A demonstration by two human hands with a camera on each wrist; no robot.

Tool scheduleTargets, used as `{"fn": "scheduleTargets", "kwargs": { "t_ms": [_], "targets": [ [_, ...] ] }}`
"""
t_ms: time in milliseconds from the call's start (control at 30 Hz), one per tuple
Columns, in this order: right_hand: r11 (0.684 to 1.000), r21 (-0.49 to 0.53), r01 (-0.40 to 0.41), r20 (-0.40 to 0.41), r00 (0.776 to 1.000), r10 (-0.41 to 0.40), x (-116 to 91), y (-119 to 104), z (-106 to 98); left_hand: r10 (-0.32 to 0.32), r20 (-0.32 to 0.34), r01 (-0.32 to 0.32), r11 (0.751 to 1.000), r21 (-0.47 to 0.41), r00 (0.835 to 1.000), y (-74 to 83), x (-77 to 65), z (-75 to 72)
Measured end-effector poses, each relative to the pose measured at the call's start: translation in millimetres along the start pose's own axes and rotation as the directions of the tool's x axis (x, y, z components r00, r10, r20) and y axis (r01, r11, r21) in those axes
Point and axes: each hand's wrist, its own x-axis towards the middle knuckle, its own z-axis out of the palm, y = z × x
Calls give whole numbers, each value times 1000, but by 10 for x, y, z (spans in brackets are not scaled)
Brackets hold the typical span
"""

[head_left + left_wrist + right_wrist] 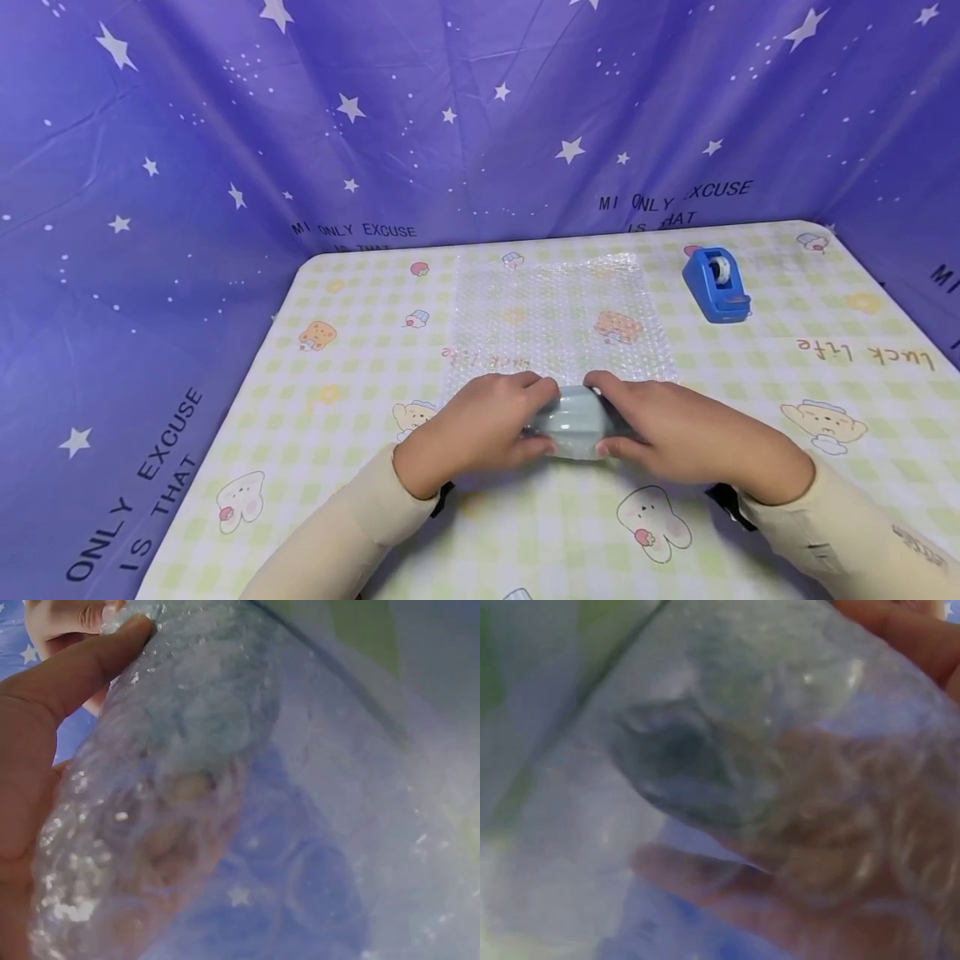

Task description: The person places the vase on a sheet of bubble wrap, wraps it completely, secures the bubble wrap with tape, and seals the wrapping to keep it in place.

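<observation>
Holding the pale thing [577, 417] between left hand [495, 421] and right hand [667, 425], gripped from either side and about equally near to both. Seems to lie crosswise, longest from hand to hand, though hard to tell with ends covered. Sits at the near end of the wrap [547, 308], above the desk [555, 533], with loose wrap spreading straight ahead, square to that axis

A blue tape dispenser [714, 292] holding a white roll [720, 270] sits toward the far right corner of a tabletop [337, 467] patterned in pale green check, cartoon animals [822, 423] and cupcakes [417, 319], backed by purple drapery [465, 50] with white stars [570, 150] and black lettering [353, 231].
</observation>
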Motion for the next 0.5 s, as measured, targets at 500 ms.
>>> {"fn": "scheduleTargets", "kwargs": {
  "t_ms": [500],
  "targets": [
    [997,41,-64,82,995,61,73,18,-86,-28,50,33,994,-101,998,-96,49,-24]
  ]
}}
